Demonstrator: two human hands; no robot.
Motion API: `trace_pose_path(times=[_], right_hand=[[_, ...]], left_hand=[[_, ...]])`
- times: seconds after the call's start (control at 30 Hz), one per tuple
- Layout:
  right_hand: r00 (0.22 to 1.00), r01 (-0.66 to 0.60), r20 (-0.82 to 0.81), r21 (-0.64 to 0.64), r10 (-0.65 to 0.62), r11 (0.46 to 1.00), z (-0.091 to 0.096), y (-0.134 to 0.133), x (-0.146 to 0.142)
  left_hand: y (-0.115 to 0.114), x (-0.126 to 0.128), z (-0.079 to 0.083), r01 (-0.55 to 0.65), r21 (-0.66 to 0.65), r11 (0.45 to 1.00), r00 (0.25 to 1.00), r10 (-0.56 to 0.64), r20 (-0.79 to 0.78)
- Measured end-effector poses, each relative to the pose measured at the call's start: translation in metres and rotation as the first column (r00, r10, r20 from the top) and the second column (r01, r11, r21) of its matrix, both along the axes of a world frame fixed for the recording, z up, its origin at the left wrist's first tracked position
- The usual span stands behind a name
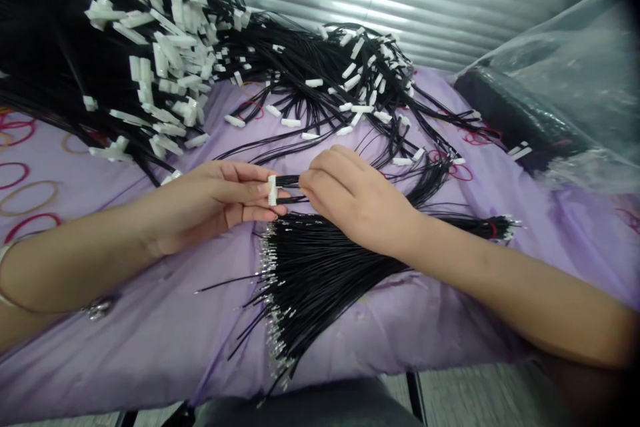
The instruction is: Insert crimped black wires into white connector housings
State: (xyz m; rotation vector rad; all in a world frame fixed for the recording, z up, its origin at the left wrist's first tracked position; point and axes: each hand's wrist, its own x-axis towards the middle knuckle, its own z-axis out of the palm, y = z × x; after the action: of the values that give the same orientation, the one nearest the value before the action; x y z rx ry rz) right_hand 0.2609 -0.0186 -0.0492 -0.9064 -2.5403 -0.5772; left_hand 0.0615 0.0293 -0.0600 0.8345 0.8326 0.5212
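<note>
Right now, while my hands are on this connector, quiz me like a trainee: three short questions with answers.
1. Which hand has the white connector between its fingertips?
2. True or false: a red band is around the narrow end of the fanned wire bundle.
3. What does the right hand grasp? A) a plastic bag; B) black wires leading from the connector; C) a rubber ring.

Key: 1. The left hand. 2. True. 3. B.

Left fingers (253, 192) pinch white connector (273, 191) | right fingers (318, 185) grip black wires (288, 181)
</note>
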Motion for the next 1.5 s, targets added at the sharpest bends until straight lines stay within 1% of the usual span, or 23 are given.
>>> trace_pose_path(times=[0.17,0.37,0.43,0.57,0.63,0.67,0.7,0.77,0.8,0.83,0.87,0.93,0.97,1.0,1.03,1.07,1.1,1.13,1.27,1.43,1.5], right_hand=[[0.999,-0.032,0.032,0.003,0.032,0.999,0.001,0.002,0.000],[0.998,0.009,-0.058,0.039,-0.007,0.999,-0.006,-0.002,-0.010],[0.998,0.006,-0.055,0.042,-0.004,0.999,-0.009,-0.002,-0.011],[0.999,0.026,-0.026,0.020,-0.026,0.999,-0.012,0.003,-0.011],[1.000,0.022,-0.005,0.007,-0.022,1.000,-0.006,0.002,-0.009],[1.000,0.028,0.006,0.002,-0.028,1.000,0.000,0.000,-0.008],[0.999,0.046,0.012,-0.007,-0.046,0.999,0.008,-0.004,-0.008],[0.993,0.114,0.018,-0.070,-0.113,0.991,0.027,-0.015,-0.006],[0.985,0.171,0.031,-0.146,-0.169,0.974,0.037,-0.021,-0.005],[0.975,0.224,0.068,-0.247,-0.213,0.943,0.045,-0.026,-0.004],[0.957,0.289,0.122,-0.340,-0.263,0.895,0.052,-0.031,-0.003],[0.903,0.428,0.271,-0.487,-0.334,0.762,0.057,-0.036,0.000],[0.869,0.492,0.344,-0.527,-0.356,0.693,0.056,-0.036,0.001],[0.840,0.540,0.402,-0.551,-0.365,0.636,0.054,-0.035,0.001],[0.819,0.572,0.439,-0.566,-0.370,0.594,0.051,-0.033,0.002],[0.808,0.587,0.459,-0.577,-0.369,0.568,0.048,-0.031,0.002],[0.808,0.588,0.463,-0.585,-0.364,0.559,0.045,-0.029,0.002],[0.814,0.579,0.457,-0.590,-0.358,0.563,0.042,-0.027,0.002],[0.854,0.516,0.419,-0.604,-0.309,0.608,0.036,-0.025,0.001],[0.886,0.464,0.355,-0.642,-0.300,0.610,0.032,-0.024,0.003],[0.904,0.428,0.305,-0.653,-0.300,0.625,0.031,-0.023,0.004]], left_hand=[[0.002,-0.002,0.000,0.042,-0.004,0.999,0.999,-0.042,-0.005],[0.003,-0.002,-0.005,0.112,0.041,0.993,0.993,-0.113,0.029],[0.003,-0.002,-0.006,0.128,0.067,0.989,0.990,-0.132,0.049],[0.003,-0.002,-0.004,0.133,0.073,0.988,0.990,-0.136,0.036],[0.003,-0.002,-0.004,0.137,0.067,0.988,0.990,-0.139,0.034],[0.003,-0.002,-0.004,0.127,0.058,0.990,0.991,-0.129,0.037],[0.003,-0.001,-0.004,0.105,0.039,0.994,0.994,-0.107,0.039],[0.003,0.000,-0.005,0.025,0.002,1.000,0.999,-0.025,0.034],[0.003,0.001,-0.004,-0.024,-0.014,1.000,0.999,0.024,0.030],[0.003,0.002,-0.004,-0.072,-0.028,0.997,0.997,0.073,0.029],[0.003,0.003,-0.004,-0.111,-0.038,0.993,0.993,0.113,0.033],[0.003,0.004,-0.003,-0.154,-0.048,0.987,0.986,0.156,0.050],[0.003,0.004,-0.002,-0.161,-0.052,0.986,0.985,0.164,0.060],[0.003,0.004,-0.002,-0.164,-0.055,0.985,0.984,0.167,0.065],[0.003,0.004,-0.002,-0.164,-0.059,0.985,0.984,0.167,0.063],[0.002,0.004,-0.002,-0.164,-0.064,0.984,0.984,0.168,0.056],[0.002,0.004,-0.002,-0.162,-0.069,0.984,0.985,0.166,0.048],[0.003,0.003,-0.002,-0.161,-0.073,0.984,0.986,0.164,0.039],[0.003,0.002,-0.005,-0.145,-0.068,0.987,0.988,0.149,0.046],[0.005,0.001,-0.008,-0.126,-0.050,0.991,0.990,0.128,0.051],[0.006,0.001,-0.008,-0.119,-0.050,0.992,0.991,0.122,0.051]])
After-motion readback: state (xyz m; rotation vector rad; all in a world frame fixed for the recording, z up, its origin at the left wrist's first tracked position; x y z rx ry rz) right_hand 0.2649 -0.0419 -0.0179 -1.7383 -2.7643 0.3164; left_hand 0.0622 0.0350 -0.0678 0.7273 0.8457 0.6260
